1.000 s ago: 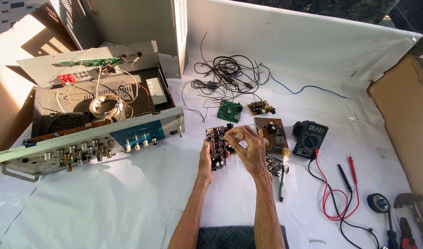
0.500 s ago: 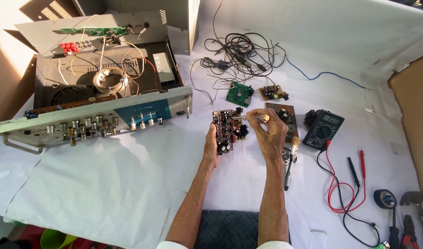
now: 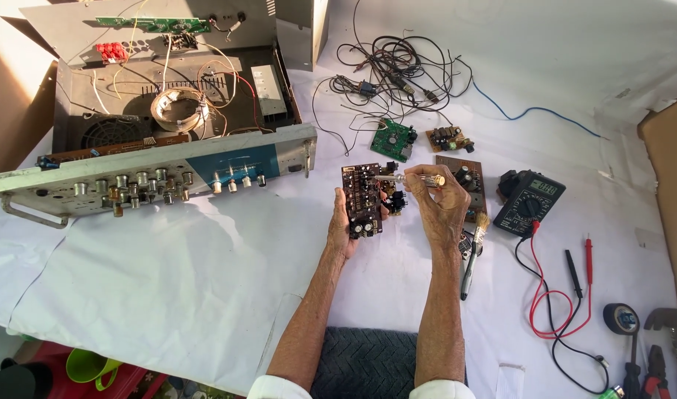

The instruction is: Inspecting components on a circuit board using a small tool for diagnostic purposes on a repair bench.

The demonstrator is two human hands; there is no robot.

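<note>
The left hand [image 3: 343, 225] grips a brown circuit board [image 3: 362, 199] upright. The right hand [image 3: 442, 203] pinches a small metal tool [image 3: 412, 179], tip against the board. Steady the board and press lightly, clear of neighbouring parts.

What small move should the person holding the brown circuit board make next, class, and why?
Probably steady the metal tool and work on that spot: the left hand holds the brown circuit board upright, and the right hand has the tool's tip against its upper part.
</note>
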